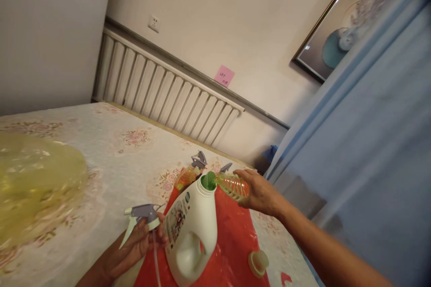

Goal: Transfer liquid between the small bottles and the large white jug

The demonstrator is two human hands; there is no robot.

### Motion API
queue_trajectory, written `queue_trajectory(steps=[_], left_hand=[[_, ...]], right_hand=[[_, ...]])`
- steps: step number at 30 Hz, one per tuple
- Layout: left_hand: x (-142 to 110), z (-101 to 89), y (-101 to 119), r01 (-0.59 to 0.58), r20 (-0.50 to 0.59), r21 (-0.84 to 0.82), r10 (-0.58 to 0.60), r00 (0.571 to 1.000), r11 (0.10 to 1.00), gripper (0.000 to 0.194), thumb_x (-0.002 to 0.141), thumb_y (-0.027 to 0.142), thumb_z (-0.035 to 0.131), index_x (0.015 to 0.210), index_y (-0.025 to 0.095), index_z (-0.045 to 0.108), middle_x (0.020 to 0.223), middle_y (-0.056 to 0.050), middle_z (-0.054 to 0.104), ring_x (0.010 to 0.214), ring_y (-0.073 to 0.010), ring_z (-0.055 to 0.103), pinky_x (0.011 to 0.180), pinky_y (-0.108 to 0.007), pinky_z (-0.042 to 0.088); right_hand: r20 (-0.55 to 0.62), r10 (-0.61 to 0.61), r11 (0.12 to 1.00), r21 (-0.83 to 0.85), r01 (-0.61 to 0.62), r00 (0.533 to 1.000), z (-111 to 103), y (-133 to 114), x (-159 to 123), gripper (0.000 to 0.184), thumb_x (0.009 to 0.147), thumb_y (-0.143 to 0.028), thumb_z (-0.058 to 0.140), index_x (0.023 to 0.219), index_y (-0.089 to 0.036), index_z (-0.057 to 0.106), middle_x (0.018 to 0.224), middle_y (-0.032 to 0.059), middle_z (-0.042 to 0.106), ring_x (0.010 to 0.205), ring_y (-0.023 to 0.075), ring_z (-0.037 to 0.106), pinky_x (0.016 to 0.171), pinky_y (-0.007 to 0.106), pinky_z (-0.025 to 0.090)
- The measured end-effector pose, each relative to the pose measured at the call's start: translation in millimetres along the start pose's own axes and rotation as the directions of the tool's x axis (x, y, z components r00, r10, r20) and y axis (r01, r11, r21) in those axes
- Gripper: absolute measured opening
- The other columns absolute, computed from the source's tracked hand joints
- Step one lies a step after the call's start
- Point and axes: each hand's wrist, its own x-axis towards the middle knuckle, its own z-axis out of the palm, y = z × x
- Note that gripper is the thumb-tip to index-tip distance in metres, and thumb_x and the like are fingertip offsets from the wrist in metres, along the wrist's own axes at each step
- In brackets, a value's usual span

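My left hand (144,237) has its fingers closed around a grey and pale-green spray trigger head (144,213), whose thin clear tube hangs down. The fingertips are close to a large white jug (195,233) with a printed label and a handle hole; whether they touch it I cannot tell. My right hand (259,192) grips a ribbed clear bottle (233,187) by its base. The bottle lies nearly level, its neck at the jug's uncapped, green-lined mouth (208,181). A pale cap (258,263) rests near the jug's right side.
A red plastic sheet (232,237) lies beneath the jug on a flowered tablecloth (114,175). Behind the jug are an orange spray bottle (185,178) and another grey trigger head (226,167). A yellow translucent bag (40,184) fills the left. Blue curtain (363,143) hangs right.
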Motion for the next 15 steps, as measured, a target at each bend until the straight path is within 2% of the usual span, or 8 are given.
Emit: queue_trajectory(steps=[10, 15], left_hand=[[0.1, -2.9, 1.5, 0.031, -0.022, 0.003, -0.031, 0.999, 1.000, 0.022, 0.082, 0.029, 0.067, 0.104, 0.024, 0.069, 0.084, -0.003, 0.070, 0.084, -0.0211, 0.068, 0.086, -0.036, 0.051], [0.2, -3.2, 1.5, 0.026, -0.002, 0.003, -0.026, 1.000, 1.000, 0.023, 0.084, 0.030, 0.064, 0.105, 0.024, 0.069, 0.086, -0.004, 0.070, 0.086, -0.0216, 0.068, 0.089, -0.039, 0.050]], right_hand=[[0.016, -0.012, 1.000, -0.024, 0.013, 1.000, -2.4, 2.5, 0.8, 0.077, 0.057, -0.019, 0.073, 0.131, -0.021, 0.051, 0.125, 0.0107, 0.058, 0.110, 0.0289, 0.053, 0.093, 0.038, 0.043], [0.023, -0.014, 0.999, -0.037, 0.015, 1.000, -5.5, 1.1, 0.7, 0.076, 0.057, -0.018, 0.073, 0.130, -0.023, 0.052, 0.118, 0.0091, 0.061, 0.107, 0.0280, 0.055, 0.091, 0.037, 0.044]])
